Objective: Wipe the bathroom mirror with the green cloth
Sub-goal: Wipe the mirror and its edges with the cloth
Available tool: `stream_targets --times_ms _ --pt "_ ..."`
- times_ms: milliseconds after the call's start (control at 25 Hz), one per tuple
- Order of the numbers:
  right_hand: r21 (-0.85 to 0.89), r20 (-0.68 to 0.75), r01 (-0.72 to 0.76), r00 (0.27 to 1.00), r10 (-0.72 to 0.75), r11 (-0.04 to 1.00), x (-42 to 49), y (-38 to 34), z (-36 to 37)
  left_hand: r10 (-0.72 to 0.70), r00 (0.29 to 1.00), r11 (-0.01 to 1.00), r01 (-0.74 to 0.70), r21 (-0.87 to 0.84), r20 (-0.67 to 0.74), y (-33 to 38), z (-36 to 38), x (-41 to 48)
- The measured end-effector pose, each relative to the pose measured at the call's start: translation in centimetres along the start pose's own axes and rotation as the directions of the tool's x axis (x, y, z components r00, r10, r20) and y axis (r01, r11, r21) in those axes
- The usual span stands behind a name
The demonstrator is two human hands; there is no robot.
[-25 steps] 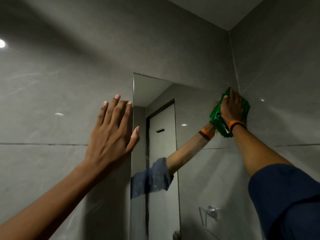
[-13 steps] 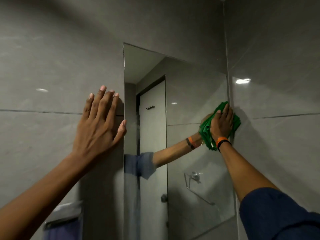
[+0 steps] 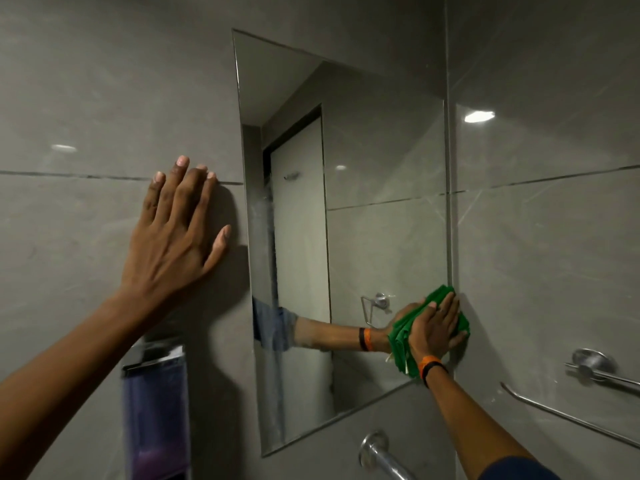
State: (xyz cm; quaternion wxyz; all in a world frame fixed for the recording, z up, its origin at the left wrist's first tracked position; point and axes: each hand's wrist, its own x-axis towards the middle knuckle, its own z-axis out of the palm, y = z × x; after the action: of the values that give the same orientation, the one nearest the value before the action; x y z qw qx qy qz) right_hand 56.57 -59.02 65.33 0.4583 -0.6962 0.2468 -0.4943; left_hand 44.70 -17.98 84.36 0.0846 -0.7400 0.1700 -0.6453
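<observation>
A frameless rectangular mirror (image 3: pixel 381 161) is fixed to the grey tiled wall, its right edge at the room's corner. My right hand (image 3: pixel 434 329) presses a folded green cloth (image 3: pixel 401 336) flat against the mirror's lower right edge; an orange and a black band sit on that wrist. The cloth sticks out above and left of the fingers. My left hand (image 3: pixel 176 233) lies flat on the wall tile just left of the mirror, fingers spread, holding nothing. A hazy streak runs down the mirror's left side.
A purple soap dispenser (image 3: pixel 156 410) hangs on the wall below my left hand. A chrome tap (image 3: pixel 379 453) juts out under the mirror. On the right wall are a chrome hook (image 3: pixel 592 365) and a rail (image 3: pixel 568 417).
My right hand has slid the green cloth down the mirror's right edge from near the top to near the bottom. The view has tilted down. My left hand stays on the wall.
</observation>
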Motion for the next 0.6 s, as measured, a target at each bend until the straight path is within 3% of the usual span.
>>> stream_targets --times_ms 320,600 --pt "-0.014 0.077 -0.177 0.981 0.178 0.984 -3.4 4.9 0.4 0.008 1.000 1.000 -0.008 -0.001 0.023 0.0 0.4 -0.1" --pt "0.021 0.013 -0.041 0.999 0.041 0.999 -8.4 4.3 1.7 0.018 1.000 1.000 -0.018 -0.015 0.007 0.3 0.0 0.0"
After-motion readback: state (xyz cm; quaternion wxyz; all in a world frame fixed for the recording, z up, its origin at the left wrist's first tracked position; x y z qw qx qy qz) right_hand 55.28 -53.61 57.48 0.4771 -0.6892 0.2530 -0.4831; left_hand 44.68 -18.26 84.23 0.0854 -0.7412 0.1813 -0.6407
